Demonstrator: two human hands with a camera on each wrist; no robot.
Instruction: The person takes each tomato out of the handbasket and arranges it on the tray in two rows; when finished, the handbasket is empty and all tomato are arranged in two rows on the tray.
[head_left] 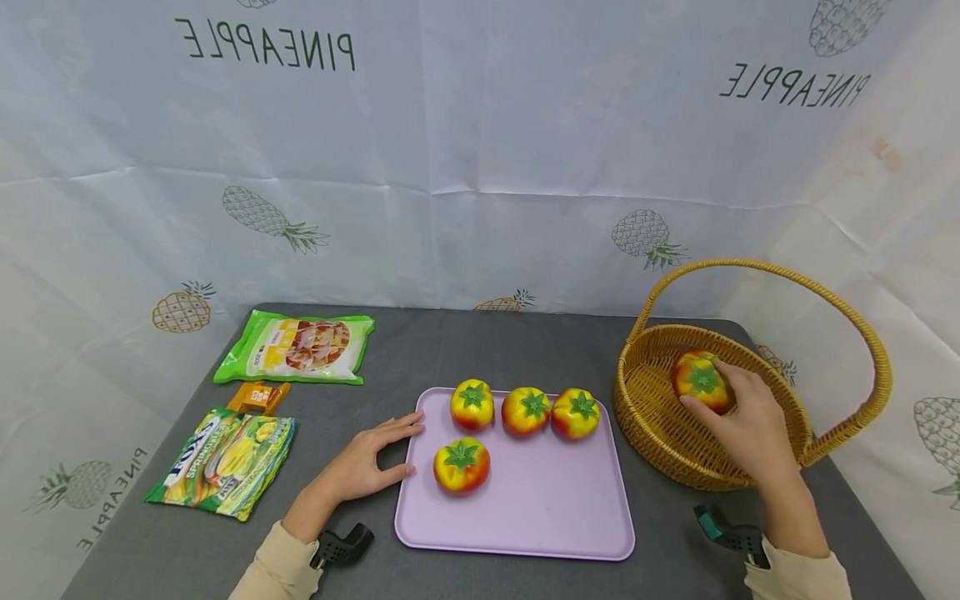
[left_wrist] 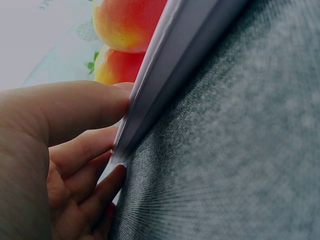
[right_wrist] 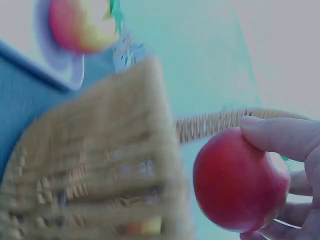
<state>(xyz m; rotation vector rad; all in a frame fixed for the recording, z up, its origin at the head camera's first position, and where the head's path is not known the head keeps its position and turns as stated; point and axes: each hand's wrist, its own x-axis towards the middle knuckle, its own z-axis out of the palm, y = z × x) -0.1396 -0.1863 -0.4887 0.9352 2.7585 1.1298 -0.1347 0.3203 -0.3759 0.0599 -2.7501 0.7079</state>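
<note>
While the grey worktop [head_left: 555, 350] is filling much of the frame's lower half, the wicker basket [head_left: 652, 442] is standing at its right, handle arching up. Just left of it, the lilac tray [head_left: 555, 508] is lying at lower centre, its long sides running left to right. At the right of the frame, the right hand [head_left: 757, 425] is gripping a red-and-yellow fruit [head_left: 703, 379] between thumb and fingers, within the basket's opening as seen from above; I can't tell whether it's touching the bottom. The left hand [head_left: 371, 462] is resting its spread fingers against the tray's left edge, gripping no fruit. Between the hands, four more fruits [head_left: 525, 412] are sitting on the tray: three in a row along the far edge, one just beside the left hand. From the right hand they're all lying leftward, beyond the basket wall, the row's rightmost being closest. They're looking roundish, showing no clear long axis.
</note>
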